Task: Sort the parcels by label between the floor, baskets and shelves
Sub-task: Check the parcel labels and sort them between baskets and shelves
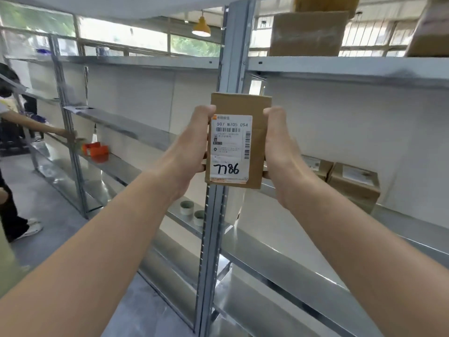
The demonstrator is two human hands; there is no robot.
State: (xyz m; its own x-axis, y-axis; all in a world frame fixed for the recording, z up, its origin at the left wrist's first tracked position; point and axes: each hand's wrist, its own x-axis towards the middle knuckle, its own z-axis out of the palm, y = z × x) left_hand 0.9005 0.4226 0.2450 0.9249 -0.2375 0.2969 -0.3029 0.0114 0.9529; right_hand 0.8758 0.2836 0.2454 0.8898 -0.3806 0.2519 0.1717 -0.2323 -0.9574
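Both hands are clamped on the small parcel (258, 147), the left hand (192, 142) on one long edge and the right hand (279, 147) on the other. They hold it upright directly before the shelf post (233, 45), its long axis vertical and its label (230, 147) facing the person. Two boxes (352, 181) sit right of the shelf post, likely nearer the right hand

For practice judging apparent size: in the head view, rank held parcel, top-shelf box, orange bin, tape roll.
1. held parcel, though nearest the camera
2. top-shelf box
3. orange bin
4. tape roll
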